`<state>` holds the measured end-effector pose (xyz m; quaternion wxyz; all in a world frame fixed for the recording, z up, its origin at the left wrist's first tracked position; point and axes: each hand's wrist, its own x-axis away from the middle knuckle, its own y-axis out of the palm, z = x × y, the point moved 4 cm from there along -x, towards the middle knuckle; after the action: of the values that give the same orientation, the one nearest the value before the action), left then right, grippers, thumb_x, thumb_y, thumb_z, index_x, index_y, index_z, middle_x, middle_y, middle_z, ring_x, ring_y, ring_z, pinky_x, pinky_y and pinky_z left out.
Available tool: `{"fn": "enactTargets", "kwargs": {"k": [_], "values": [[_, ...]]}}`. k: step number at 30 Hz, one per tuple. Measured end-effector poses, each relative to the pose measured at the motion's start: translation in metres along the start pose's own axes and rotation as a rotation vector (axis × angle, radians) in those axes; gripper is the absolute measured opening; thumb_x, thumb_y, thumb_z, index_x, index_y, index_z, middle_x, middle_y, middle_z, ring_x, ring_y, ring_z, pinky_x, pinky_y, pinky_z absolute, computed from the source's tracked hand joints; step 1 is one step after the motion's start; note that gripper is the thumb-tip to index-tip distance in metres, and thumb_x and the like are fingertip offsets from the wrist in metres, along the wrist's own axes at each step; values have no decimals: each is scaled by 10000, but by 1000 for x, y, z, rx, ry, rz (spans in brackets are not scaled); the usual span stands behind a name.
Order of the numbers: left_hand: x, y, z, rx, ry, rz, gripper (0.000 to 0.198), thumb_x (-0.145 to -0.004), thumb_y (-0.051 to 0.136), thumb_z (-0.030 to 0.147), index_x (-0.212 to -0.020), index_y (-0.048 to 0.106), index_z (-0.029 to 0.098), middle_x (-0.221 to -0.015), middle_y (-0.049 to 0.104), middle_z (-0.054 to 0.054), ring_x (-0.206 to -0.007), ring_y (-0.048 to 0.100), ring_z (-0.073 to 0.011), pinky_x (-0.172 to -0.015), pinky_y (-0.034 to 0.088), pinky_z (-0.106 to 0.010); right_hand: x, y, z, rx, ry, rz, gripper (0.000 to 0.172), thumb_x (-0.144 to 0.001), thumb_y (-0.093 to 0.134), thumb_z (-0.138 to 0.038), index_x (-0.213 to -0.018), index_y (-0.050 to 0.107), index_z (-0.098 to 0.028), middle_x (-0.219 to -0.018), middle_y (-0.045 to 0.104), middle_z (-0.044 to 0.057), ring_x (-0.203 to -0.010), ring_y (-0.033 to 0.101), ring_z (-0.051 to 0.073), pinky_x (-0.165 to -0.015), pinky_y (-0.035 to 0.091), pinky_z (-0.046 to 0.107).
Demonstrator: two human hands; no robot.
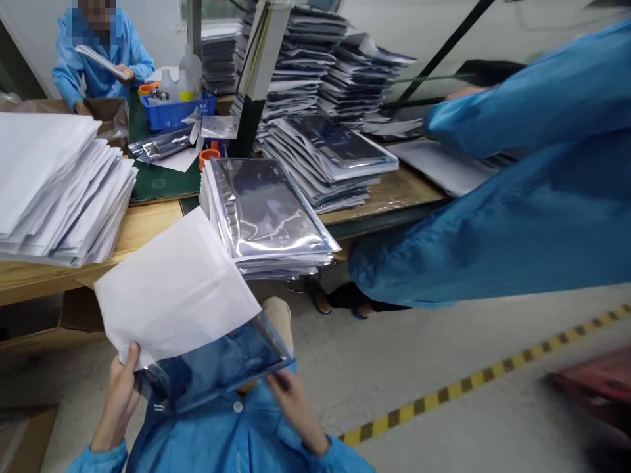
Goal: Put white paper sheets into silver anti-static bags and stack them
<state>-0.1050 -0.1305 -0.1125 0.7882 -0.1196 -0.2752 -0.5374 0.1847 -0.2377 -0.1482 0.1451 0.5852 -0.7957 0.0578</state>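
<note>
1. Fingers [132, 358] of the left hand [116, 401] are curled shut on the lower left corner of the white sheet [172, 289]. The thumb sits on top, right where the sheet meets the clear bag [217, 368].
2. Right hand [296, 401] has its fingers pinched closed on the bag's lower right edge. Neither hand is open.
3. Both things are held up in front of the person's blue coat, lower than the tabletop [148, 226]. The sheet's bottom edge sits at the bag's top. I can't tell if it's inside the bag or just behind it.
4. What could go wrong, imo: the sheet is big and floppy and is gripped at only 1 corner. It could fold, crease or slide out onto the floor.
5. The bag looks slick and the right-hand pinch is small, so that edge might slip free.
6. A co-worker's blue sleeve [517, 197] reaches across close by. The stack of silver bags [266, 210] sits right at the tabletop edge, so a bump could send it over. The pile of white sheets [54, 184] is well off to the left.
</note>
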Motion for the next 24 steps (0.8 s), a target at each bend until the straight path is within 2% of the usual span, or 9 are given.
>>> {"fn": "enactTargets", "kwargs": {"k": [1, 3, 6, 9, 11, 16, 21, 24], "values": [[-11, -4, -4, -79, -7, -42, 688, -419, 849, 556, -910, 625, 129, -755, 728, -61, -778, 692, -249, -671, 562, -302, -13, -13, 0, -41, 20, 57, 385, -782, 606, -602, -971, 719, -286, -1018, 743, 57, -987, 661, 275, -933, 492, 437], [-28, -7, -16, -209, -35, -147, 678, -452, 813, 602, -881, 632, 109, -708, 717, -66, -716, 685, -241, -642, 549, -308, -38, -25, 2, -123, 52, 100, 512, -815, 494, -669, -1116, 656, -288, -1143, 701, 65, -1064, 634, 272, -936, 490, 443], [-45, 0, -40, -311, -82, -255, 650, -470, 805, 599, -838, 654, 86, -688, 710, -71, -637, 659, -210, -606, 525, -287, -65, -20, 6, -192, 77, 122, 631, -780, 451, -740, -1047, 697, -224, -1016, 741, 92, -946, 674, 291, -822, 538, 425], [-54, 5, -58, -393, -101, -312, 615, -498, 794, 595, -804, 670, 77, -677, 707, -68, -607, 637, -191, -571, 496, -258, -75, -8, 10, -176, 68, 207, 503, -707, 647, -647, -919, 739, -200, -869, 759, 57, -858, 673, 268, -761, 532, 355], [-57, 4, -66, -426, -108, -326, 623, -516, 776, 611, -824, 677, 79, -699, 713, -67, -643, 643, -197, -601, 498, -256, -71, -4, 15, -150, 68, 263, 459, -665, 728, -573, -921, 740, -192, -827, 758, 37, -826, 666, 251, -750, 522, 333], [-50, -12, -76, -469, -166, -335, 637, -528, 763, 625, -869, 689, 92, -713, 714, -77, -759, 669, -256, -721, 518, -308, -40, -3, 33, -76, 153, 326, 513, -721, 670, -568, -1035, 709, -165, -830, 759, 47, -769, 669, 244, -706, 533, 348], [-25, -45, -92, -508, -244, -353, 523, -576, 744, 609, -794, 696, 136, -795, 721, -107, -911, 663, -298, -871, 491, -348, -6, -6, 52, 57, 264, 341, 463, -686, 713, -552, -950, 742, -173, -840, 760, 55, -921, 650, 277, -869, 493, 378], [-8, -68, -108, -561, -356, -391, 527, -605, 713, 623, -803, 694, 135, -839, 723, -125, -912, 662, -311, -904, 479, -374, 11, -8, 64, 119, 325, 359, 488, -626, 747, -573, -903, 752, -173, -778, 756, 57, -901, 646, 305, -883, 478, 432]]}}
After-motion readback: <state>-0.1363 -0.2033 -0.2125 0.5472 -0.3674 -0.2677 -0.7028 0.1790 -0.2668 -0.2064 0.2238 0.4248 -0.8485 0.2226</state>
